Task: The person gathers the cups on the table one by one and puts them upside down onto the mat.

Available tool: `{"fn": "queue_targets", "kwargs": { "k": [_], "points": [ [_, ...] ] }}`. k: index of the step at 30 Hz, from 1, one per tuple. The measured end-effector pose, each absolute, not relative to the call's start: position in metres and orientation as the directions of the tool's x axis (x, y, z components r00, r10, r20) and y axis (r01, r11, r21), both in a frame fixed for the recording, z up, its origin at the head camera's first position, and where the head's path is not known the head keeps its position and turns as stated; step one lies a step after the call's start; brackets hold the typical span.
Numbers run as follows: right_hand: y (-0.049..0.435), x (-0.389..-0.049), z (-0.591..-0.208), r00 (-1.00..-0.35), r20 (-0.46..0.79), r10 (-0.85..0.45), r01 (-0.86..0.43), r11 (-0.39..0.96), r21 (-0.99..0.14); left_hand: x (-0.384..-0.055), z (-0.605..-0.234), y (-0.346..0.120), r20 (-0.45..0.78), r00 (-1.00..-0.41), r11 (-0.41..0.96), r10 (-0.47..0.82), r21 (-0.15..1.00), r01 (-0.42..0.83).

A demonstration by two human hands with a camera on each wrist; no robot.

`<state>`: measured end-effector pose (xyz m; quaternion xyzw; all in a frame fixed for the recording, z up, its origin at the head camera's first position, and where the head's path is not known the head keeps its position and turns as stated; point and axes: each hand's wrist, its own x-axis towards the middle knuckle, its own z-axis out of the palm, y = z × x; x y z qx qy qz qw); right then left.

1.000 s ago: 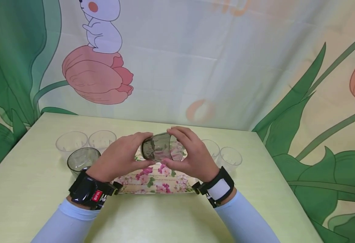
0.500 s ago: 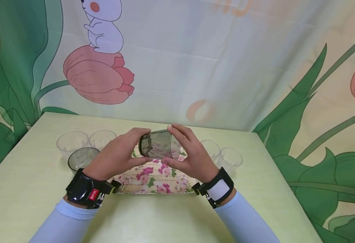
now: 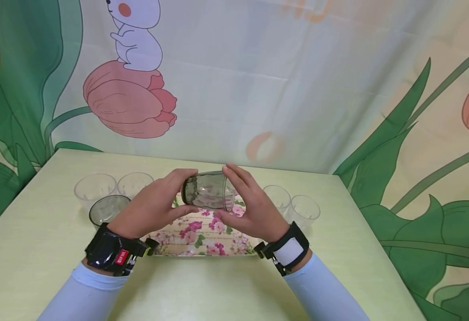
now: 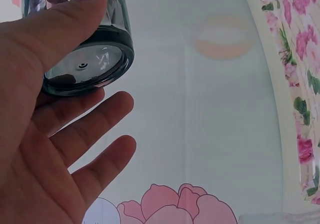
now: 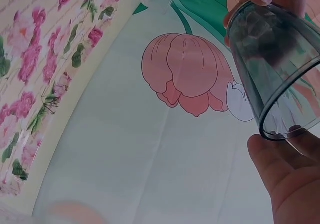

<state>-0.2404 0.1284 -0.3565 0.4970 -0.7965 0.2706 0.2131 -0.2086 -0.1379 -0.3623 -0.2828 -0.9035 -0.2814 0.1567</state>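
My left hand [image 3: 150, 205] pinches the base of a smoky glass [image 3: 205, 191], my right hand [image 3: 256, 206] its rim, holding it sideways above the floral mat [image 3: 208, 238], between the left and right edges of the surface [image 3: 206, 290]. Only its ends are held; should one grip loosen, it could slide out and chip. Swung leftward, it might knock the grey tumbler [image 3: 107, 209], then the clear glasses [image 3: 95, 189] near the far left corner.

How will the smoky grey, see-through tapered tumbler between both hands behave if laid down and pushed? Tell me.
The tumbler is probably stiff: its rim looks evenly round while held. Its glossy wall may be slippery. Narrowing from rim to base, it would likely roll in a curve.
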Motion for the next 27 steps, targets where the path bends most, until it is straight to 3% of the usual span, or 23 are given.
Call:
{"fn": "queue_targets", "kwargs": {
  "k": [16, 27],
  "points": [
    [0.1358, -0.2425, -0.3588, -0.434, 0.551, -0.713, -0.899, 0.384, -0.211, -0.2078, -0.3647, -0.1370, 0.461, -0.779, 0.663, 0.424, 0.429, 0.614],
    [0.1385, -0.2476, -0.3609, -0.408, 0.561, -0.721, -0.910, 0.369, -0.188, -0.2059, -0.3590, -0.1390, 0.515, -0.731, 0.643, 0.447, 0.383, 0.663]
  ]
}}
